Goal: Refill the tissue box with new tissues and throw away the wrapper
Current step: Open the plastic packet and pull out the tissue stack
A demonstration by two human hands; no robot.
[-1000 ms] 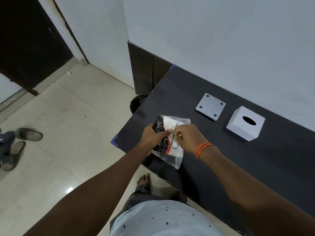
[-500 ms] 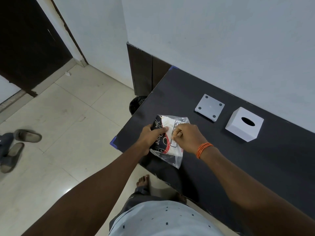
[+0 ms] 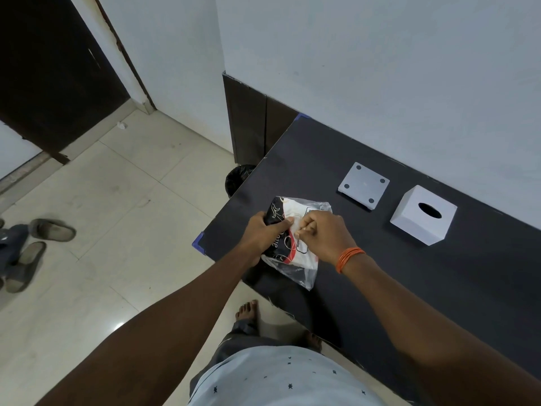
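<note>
1. Head view, the hands: the left hand (image 3: 265, 235) was clamped round the dark end of the tissue pack (image 3: 288, 230), thumb across its top, pinning it near the table's (image 3: 380, 288) front corner. The right hand (image 3: 320, 232) was closed in a pinch on the clear wrapper (image 3: 295, 272) at the top of the pack, just beside the left thumb — the two hands almost touching.

2. Head view, the step in hand: it looked like opening the wrapper. To do it well, the left hand would best keep the pack flat and firm while the right pulled the film away from it in one short tear, near the seam, so the tissues stayed stacked and not crumpled. Whether the film had already split, I could not tell.

3. Head view, things around: beyond the right hand lay the box's flat base plate (image 3: 364, 186), underside up, and further right of it the white tissue box (image 3: 423, 219) with its oval slot on top, both well apart from the pack.

4. Head view, the way ahead: beyond the left hand, off the table's edge, a black-lined bin (image 3: 236, 180) stood on the floor — a likely home for the wrapper. Nothing lay between the hands and the box.
</note>
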